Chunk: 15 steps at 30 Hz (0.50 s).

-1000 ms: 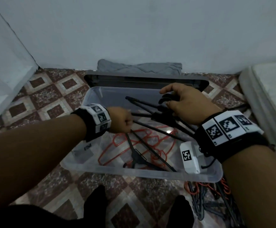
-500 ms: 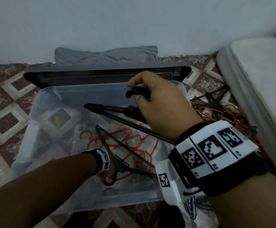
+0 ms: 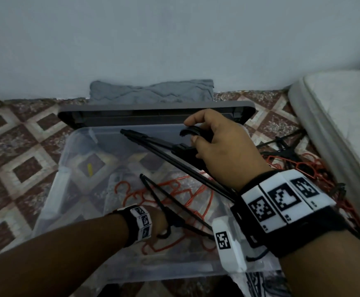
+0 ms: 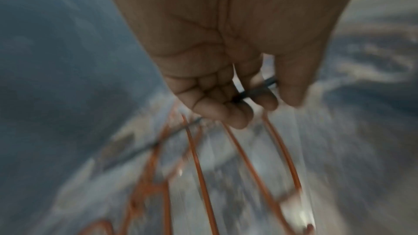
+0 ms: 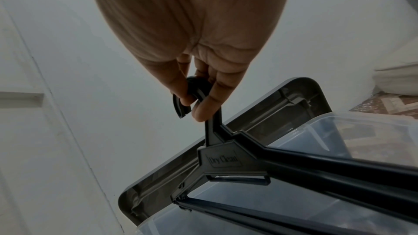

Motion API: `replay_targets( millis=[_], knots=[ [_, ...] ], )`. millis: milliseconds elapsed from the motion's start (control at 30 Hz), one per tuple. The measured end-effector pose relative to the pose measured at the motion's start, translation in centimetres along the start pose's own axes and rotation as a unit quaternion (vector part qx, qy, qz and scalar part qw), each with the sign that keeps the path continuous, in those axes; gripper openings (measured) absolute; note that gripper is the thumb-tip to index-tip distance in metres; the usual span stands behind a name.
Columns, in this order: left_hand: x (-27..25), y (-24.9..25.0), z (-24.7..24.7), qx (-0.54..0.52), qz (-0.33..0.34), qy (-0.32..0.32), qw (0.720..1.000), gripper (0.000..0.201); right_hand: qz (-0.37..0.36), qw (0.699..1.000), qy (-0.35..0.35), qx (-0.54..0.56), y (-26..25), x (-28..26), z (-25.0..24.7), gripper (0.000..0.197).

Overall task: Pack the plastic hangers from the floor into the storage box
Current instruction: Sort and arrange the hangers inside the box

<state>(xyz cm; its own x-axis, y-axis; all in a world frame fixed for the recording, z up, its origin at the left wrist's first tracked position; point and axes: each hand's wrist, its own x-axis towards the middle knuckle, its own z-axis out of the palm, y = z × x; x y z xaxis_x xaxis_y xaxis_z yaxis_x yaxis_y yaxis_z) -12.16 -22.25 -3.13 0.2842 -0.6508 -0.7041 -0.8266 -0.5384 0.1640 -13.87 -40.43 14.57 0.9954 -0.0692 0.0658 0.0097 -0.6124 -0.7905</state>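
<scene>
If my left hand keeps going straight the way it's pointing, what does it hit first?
Probably the orange hangers lying in the storage box: the left hand, gripping a black hanger, points down at them. Depth is blurred, so contact may be near.

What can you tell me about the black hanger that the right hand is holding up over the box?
The black hanger looks like moulded plastic, with "Dry Clean" stamped on its centre plate. The right hand pinches its hook, and more than one hanger may be stacked there. It hangs tilted above the clear box, its arms slanting across the opening, and touches nothing else that shows.
</scene>
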Motion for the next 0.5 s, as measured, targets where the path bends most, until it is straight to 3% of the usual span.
replay_targets(
  millis=[133, 233, 500],
  knots=[
    [-3.3, -0.1, -2.8, 0.040, -0.024, 0.097, 0.994, 0.031, 0.004, 1.000, -0.011, 0.013, -0.2, -0.2, -0.7, 0.024],
    [-7.5, 0.6, -5.7, -0.022, -0.021, 0.180, 0.983, 0.032, -0.003, 1.000, -0.028, 0.011, -0.8, -0.5, -0.9, 0.025],
    [-17.7, 3.3, -11.0, -0.119, -0.050, 0.398, 0.908, 0.022, -0.027, 0.993, -0.117, -0.007, -2.9, -2.0, 0.3, 0.028]
  ],
)
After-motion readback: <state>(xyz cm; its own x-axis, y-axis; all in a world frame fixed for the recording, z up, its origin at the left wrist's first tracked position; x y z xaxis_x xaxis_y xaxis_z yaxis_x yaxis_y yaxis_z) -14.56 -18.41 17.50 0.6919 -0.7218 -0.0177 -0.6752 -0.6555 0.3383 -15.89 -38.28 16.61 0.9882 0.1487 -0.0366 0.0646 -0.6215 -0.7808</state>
